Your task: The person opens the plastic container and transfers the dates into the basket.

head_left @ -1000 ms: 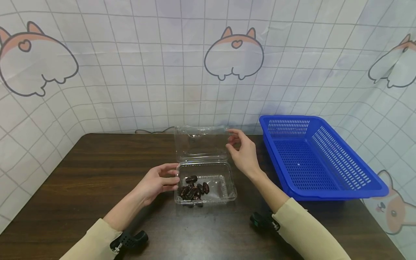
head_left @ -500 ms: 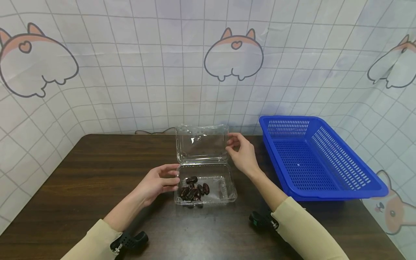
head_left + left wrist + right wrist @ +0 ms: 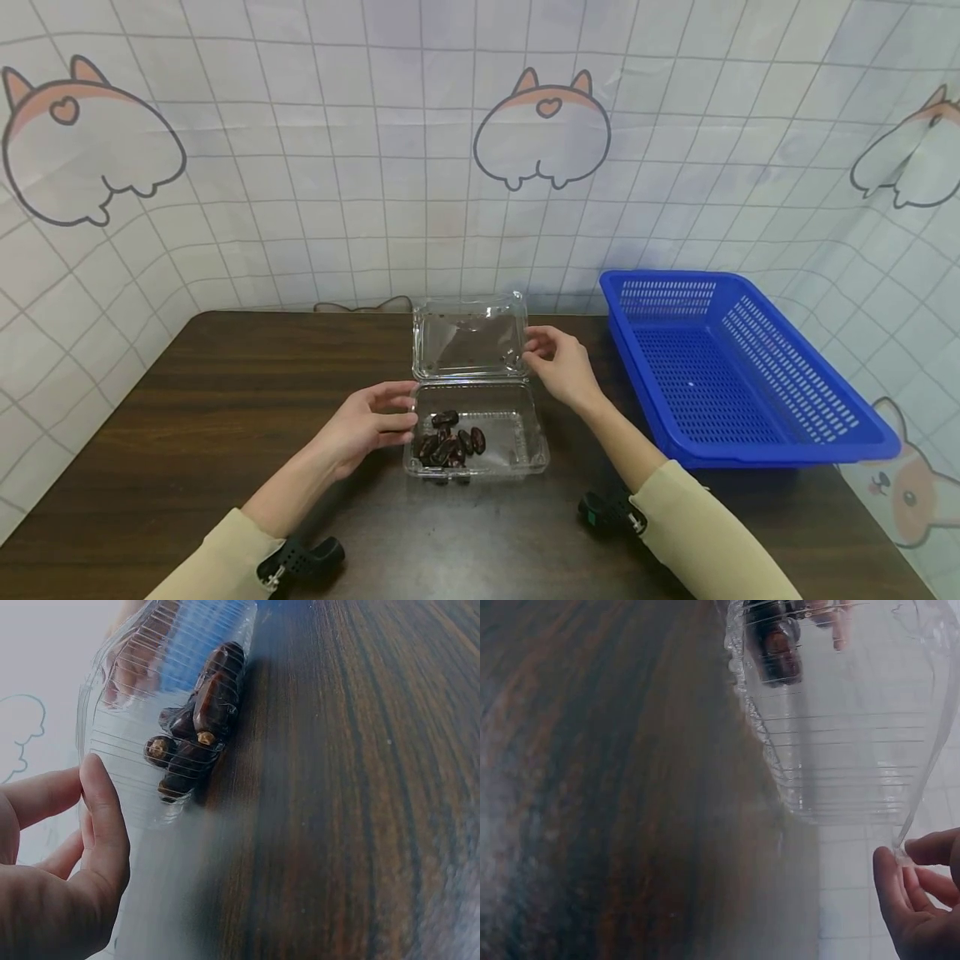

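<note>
I see dates (image 3: 446, 448) already in the clear box (image 3: 501, 425), lid (image 3: 468, 337) up behind it, not closed over them, left hand (image 3: 363, 425) touching the box's left side with relaxed fingers, right hand (image 3: 564, 367) pinching the lid's right edge, blue basket (image 3: 723, 383) untouched right of the box.

Dark Surface (image 3: 225, 400) With Wood Grain

Brown streaks run along the surface, and a pale sheen lies on its front part. A clear plastic container (image 3: 498, 427) sits near the middle (its hinged lid (image 3: 468, 343) is raised at the back). To the right, apart from the container, rests a blue perforated basket (image 3: 716, 392).
</note>
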Demonstrator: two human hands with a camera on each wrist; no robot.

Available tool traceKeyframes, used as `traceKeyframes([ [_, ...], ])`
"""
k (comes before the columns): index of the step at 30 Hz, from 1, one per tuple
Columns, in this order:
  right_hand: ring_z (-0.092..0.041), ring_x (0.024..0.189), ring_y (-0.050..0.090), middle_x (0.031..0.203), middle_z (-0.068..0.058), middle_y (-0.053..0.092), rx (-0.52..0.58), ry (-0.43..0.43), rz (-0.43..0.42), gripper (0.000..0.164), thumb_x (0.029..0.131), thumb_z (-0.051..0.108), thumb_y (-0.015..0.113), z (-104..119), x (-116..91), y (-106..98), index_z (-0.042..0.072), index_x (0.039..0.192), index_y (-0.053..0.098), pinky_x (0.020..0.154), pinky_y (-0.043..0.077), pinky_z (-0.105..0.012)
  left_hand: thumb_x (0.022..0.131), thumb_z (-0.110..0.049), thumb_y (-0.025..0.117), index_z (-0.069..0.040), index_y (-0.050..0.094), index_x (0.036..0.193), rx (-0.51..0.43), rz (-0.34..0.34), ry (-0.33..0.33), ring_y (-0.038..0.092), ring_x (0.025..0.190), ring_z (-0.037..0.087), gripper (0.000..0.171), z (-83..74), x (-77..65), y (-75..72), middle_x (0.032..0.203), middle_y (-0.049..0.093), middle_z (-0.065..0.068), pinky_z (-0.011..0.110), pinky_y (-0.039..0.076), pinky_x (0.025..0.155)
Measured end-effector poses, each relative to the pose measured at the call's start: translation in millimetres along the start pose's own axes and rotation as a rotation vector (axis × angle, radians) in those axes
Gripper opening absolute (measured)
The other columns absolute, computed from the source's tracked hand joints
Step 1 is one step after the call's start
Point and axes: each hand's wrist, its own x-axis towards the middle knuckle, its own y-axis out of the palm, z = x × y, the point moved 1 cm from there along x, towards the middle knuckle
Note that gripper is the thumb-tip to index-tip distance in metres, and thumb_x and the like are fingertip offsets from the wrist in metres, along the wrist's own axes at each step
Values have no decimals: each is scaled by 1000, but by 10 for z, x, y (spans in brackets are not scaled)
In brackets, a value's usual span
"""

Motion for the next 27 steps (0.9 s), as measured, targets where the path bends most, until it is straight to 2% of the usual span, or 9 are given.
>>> traceKeyframes([
  [7, -22, 81, 71, 103, -14, 68, 27, 70, 82, 42, 96, 3, 67, -39, -6, 23, -7, 136, 60, 74, 62, -34, 97, 3, 67, 0, 48, 150, -5, 1, 4, 63, 91, 20, 56, -1, -13, 6, 131, 50, 22, 32, 60, 82],
  [13, -19, 79, 68, 106, -14, 68, -30, 108, 161, 46, 102, 15, 63, -78, -43, 54, -8, 141, 55, 71, 60, -34, 97, 3, 67, 2, 46, 150, -13, 6, 13, 62, 91, 19, 56, -6, -31, 9, 131, 49, 24, 32, 60, 82],
  [19, -21, 81, 69, 106, -15, 69, -18, 161, 229, 51, 106, 25, 60, -114, -92, 41, -8, 144, 51, 76, 60, -37, 97, 3, 67, 0, 48, 149, -16, -6, -2, 62, 91, 20, 56, 0, -30, 26, 130, 50, 24, 32, 60, 81],
  [23, -22, 87, 68, 110, -16, 68, -12, 168, 214, 47, 106, 27, 59, -123, -110, 11, -5, 141, 55, 77, 61, -38, 97, 4, 67, -1, 49, 149, -13, -12, -4, 62, 91, 20, 56, 7, -25, 26, 130, 50, 23, 32, 61, 81],
  [27, -22, 84, 67, 106, -13, 68, -64, 115, 145, 40, 105, 26, 60, -91, -125, -35, -2, 133, 61, 73, 60, -37, 97, 4, 66, -1, 48, 149, -13, -14, 2, 63, 90, 20, 55, 5, -18, 22, 131, 50, 24, 32, 61, 81],
])
